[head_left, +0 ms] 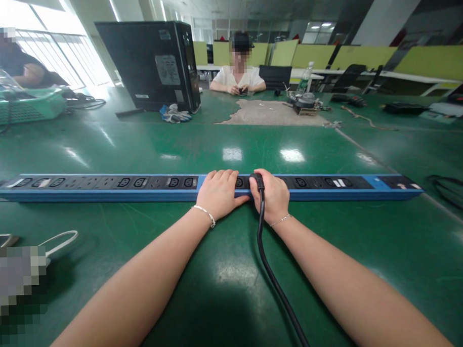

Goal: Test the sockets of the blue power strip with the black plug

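A long blue power strip (84, 194) with rows of black sockets lies across the green table. My left hand (218, 194) is laid over its middle and grips it, fingers across the top and thumb along the near side. Just right of that, my right hand (275, 195) is closed around a black power plug (256, 181) at the sockets. The plug's front end is hidden, so I cannot tell how deep it sits. Its black cable (271, 273) runs down toward me between my forearms.
Beyond the strip stand a black computer case (147, 65) and a pair of gloves (175, 113). A person (235, 74) sits across the table, another at far left behind a green basket (27, 107). A coiled black cable (450, 188) lies right, a white cord (62, 237) left.
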A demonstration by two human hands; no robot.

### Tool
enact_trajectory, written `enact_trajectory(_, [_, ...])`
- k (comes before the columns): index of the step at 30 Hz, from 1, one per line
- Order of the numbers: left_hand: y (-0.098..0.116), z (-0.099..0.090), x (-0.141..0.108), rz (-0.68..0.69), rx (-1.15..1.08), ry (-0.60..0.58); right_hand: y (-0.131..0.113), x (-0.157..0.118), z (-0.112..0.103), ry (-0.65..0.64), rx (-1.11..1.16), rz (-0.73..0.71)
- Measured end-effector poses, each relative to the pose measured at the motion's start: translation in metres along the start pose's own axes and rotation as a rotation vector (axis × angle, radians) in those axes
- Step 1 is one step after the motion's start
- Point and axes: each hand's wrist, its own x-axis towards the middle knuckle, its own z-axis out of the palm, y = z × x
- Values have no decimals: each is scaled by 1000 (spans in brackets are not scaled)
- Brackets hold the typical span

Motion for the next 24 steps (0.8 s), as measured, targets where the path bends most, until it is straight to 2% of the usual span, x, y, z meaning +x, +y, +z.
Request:
enact_trajectory(3, [0,0,0,2,-7,0,-12,3,-5,150,152,139])
enact_trajectory(6, [0,-1,1,6,-4,0,-10,8,-12,167,243,95])
enact_trajectory(8, [0,-1,1,6,5,-1,10,13,-20,179,264,86])
enact_trajectory(12, [-2,0,0,7,22,-16,78,21,-46,268,303,195])
enact_trajectory(14, [-2,0,1,7,23,-20,107,22,-61,242,387,283])
enact_trajectory(16, [-2,0,1,8,23,-18,123,22,-74,150,393,307])
enact_trajectory(20, [-2,0,0,13,22,-8,127,19,-83,54,300,277])
enact_trajectory(24, [-2,0,0,17,20,-8,130,17,-81,58,221,269])
